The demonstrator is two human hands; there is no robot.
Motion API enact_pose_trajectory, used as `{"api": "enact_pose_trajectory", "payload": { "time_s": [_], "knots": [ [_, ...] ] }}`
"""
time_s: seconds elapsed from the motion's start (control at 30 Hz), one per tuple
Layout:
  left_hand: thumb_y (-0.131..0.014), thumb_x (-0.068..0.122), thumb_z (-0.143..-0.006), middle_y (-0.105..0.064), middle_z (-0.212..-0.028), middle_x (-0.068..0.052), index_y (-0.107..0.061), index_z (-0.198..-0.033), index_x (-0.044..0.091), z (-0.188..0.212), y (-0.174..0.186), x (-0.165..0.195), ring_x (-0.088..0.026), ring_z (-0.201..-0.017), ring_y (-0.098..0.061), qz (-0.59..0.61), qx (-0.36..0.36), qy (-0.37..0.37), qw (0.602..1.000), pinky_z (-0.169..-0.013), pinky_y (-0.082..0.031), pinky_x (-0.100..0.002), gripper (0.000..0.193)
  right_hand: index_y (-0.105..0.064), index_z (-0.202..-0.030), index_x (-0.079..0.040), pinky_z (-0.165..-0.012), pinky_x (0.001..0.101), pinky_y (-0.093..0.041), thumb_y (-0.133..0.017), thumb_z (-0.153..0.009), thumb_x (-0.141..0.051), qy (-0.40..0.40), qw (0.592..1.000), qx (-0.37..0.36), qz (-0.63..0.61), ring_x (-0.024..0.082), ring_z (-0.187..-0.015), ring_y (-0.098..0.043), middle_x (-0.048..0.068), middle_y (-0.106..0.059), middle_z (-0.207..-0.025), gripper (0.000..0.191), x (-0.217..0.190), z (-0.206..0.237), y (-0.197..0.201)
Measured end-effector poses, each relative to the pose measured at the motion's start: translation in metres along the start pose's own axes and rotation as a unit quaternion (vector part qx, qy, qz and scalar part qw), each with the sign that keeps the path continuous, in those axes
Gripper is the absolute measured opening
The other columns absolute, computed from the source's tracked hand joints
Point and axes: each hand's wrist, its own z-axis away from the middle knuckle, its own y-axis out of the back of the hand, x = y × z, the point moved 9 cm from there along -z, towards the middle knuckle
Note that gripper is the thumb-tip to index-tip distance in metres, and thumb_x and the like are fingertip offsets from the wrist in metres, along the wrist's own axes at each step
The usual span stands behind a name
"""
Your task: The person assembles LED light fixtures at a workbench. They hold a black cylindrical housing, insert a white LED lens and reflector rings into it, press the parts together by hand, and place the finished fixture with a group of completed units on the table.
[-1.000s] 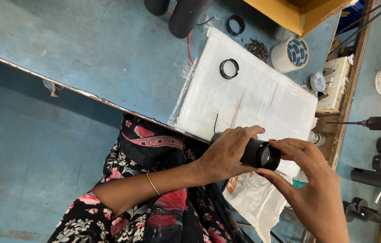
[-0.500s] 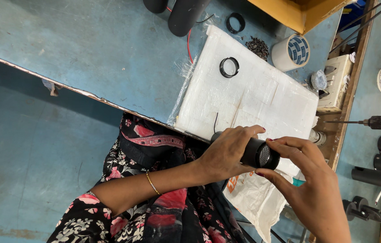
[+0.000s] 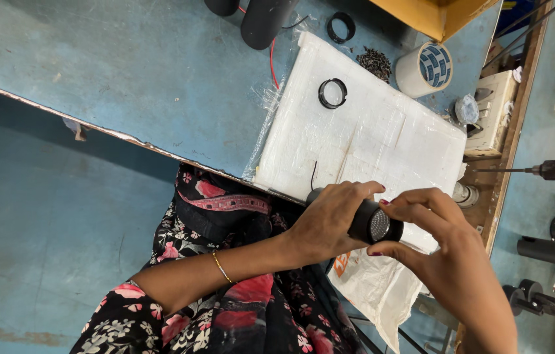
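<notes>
Gripping a black cylinder (image 3: pixel 370 223) over the surface's (image 3: pixel 126 72) near edge, the left hand (image 3: pixel 330 219) wraps its body — right hand (image 3: pixel 435 242) pinches its meshed end, apparently mid-fitting; one black ring (image 3: pixel 332 92) lies unused on the far white sheet (image 3: pixel 382 137).

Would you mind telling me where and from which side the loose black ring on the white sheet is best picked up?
The black ring lies flat on the white sheet, apart from everything else, with its open centre facing up. It is probably best taken from straight above, pinching opposite sides of its thin rim, or with one fingertip inside the hole and one outside. Its flat pose leaves little side wall for a sideways approach.
</notes>
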Motion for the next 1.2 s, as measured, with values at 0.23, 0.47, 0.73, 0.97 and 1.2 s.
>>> {"api": "enact_pose_trajectory", "payload": {
  "time_s": [0.23,0.47,0.73,0.97,1.2],
  "knots": [
    [-0.087,0.031,-0.080,-0.060,-0.116,-0.012,-0.040,-0.145,0.011,-0.002,0.004,-0.004,-0.032,-0.108,-0.062,-0.007,0.016,0.008,1.000,-0.098,-0.046,-0.046,0.083,-0.068,-0.115,0.000,-0.094,0.0329,-0.056,-0.087,-0.065,-0.021,0.069,0.983,0.013,-0.171,0.020,-0.110,-0.070,0.008,-0.068,-0.118,0.058,0.015,0.005,-0.017],
    [-0.088,0.023,-0.075,-0.061,-0.118,-0.012,-0.039,-0.144,0.008,-0.002,0.003,-0.020,-0.034,-0.115,-0.060,-0.023,0.065,0.054,0.996,-0.104,-0.042,-0.048,0.086,-0.055,-0.142,-0.001,-0.109,0.0349,-0.049,-0.073,-0.090,-0.008,0.081,0.951,0.106,-0.280,0.023,-0.131,-0.057,0.014,-0.056,-0.141,0.056,0.029,0.019,-0.046],
    [-0.069,0.020,-0.077,-0.052,-0.134,-0.020,-0.039,-0.141,0.003,-0.005,0.014,-0.010,-0.037,-0.134,-0.048,0.079,0.015,0.105,0.991,-0.117,-0.031,-0.046,0.073,-0.032,-0.157,-0.003,-0.111,0.0400,-0.046,-0.073,-0.086,-0.004,0.056,0.856,-0.010,-0.513,0.027,-0.134,-0.055,0.020,-0.055,-0.148,0.082,0.050,0.002,-0.059],
    [-0.065,0.054,-0.080,-0.066,-0.119,-0.023,-0.053,-0.135,0.000,-0.031,0.015,-0.047,-0.036,-0.111,-0.065,-0.037,-0.346,0.253,0.903,-0.096,-0.049,-0.043,0.078,-0.035,-0.152,-0.006,-0.107,0.0396,-0.045,-0.076,-0.081,0.003,0.103,0.872,-0.078,-0.472,0.026,-0.134,-0.054,0.021,-0.060,-0.144,0.083,0.036,-0.008,-0.055],
    [-0.078,0.043,-0.071,-0.071,-0.106,-0.023,-0.053,-0.127,-0.009,-0.036,0.005,-0.041,-0.030,-0.067,-0.078,-0.039,-0.461,0.394,0.794,-0.053,-0.063,-0.032,0.081,-0.039,-0.149,-0.006,-0.106,0.0405,-0.047,-0.078,-0.077,0.003,0.076,0.886,-0.073,-0.452,0.025,-0.130,-0.057,0.019,-0.063,-0.140,0.083,0.036,-0.006,-0.057]
  ]
}}
